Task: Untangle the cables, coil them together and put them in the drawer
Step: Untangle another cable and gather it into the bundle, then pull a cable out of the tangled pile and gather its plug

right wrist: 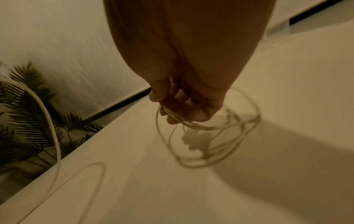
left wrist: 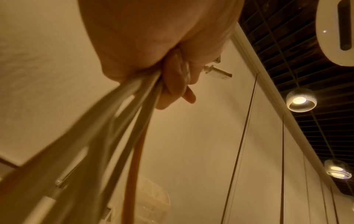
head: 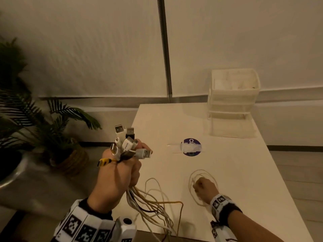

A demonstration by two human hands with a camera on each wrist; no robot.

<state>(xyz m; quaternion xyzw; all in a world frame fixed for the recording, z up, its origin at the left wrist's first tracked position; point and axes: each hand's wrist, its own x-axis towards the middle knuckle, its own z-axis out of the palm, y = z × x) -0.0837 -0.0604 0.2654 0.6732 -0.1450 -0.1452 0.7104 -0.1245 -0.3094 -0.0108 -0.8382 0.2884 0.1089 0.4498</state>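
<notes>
I see the cables [head: 150, 199] gathered as a bunch in my left hand [head: 116, 173], whose grip is a closed fist wrapped round them near their ends. The USB plugs [head: 128, 144] fan out above the fist, white ones, a black one and a yellow one off to the left. Below the fist the white, yellow and dark strands hang down, trail across the near edge of the table [head: 236, 163] and drop over it. The left wrist view shows the fingers [left wrist: 172, 84] curled tight on the pale strands with one plug poking out past them.

My right hand [head: 205, 188] sits lower, just above the table, its grip closed round a thin pale coil [head: 195, 182] of several loops. The right wrist view shows the loops hanging from the curled fingers [right wrist: 184, 109], blurred, with their shadow on the table beneath.

At the far right of the table stands the white drawer unit [head: 233, 95]; I cannot tell whether any drawer is open. Between it and my hands a round blue sticker [head: 191, 147] lies under clear tape. Potted palms [head: 57, 130] stand on the floor to the left.
</notes>
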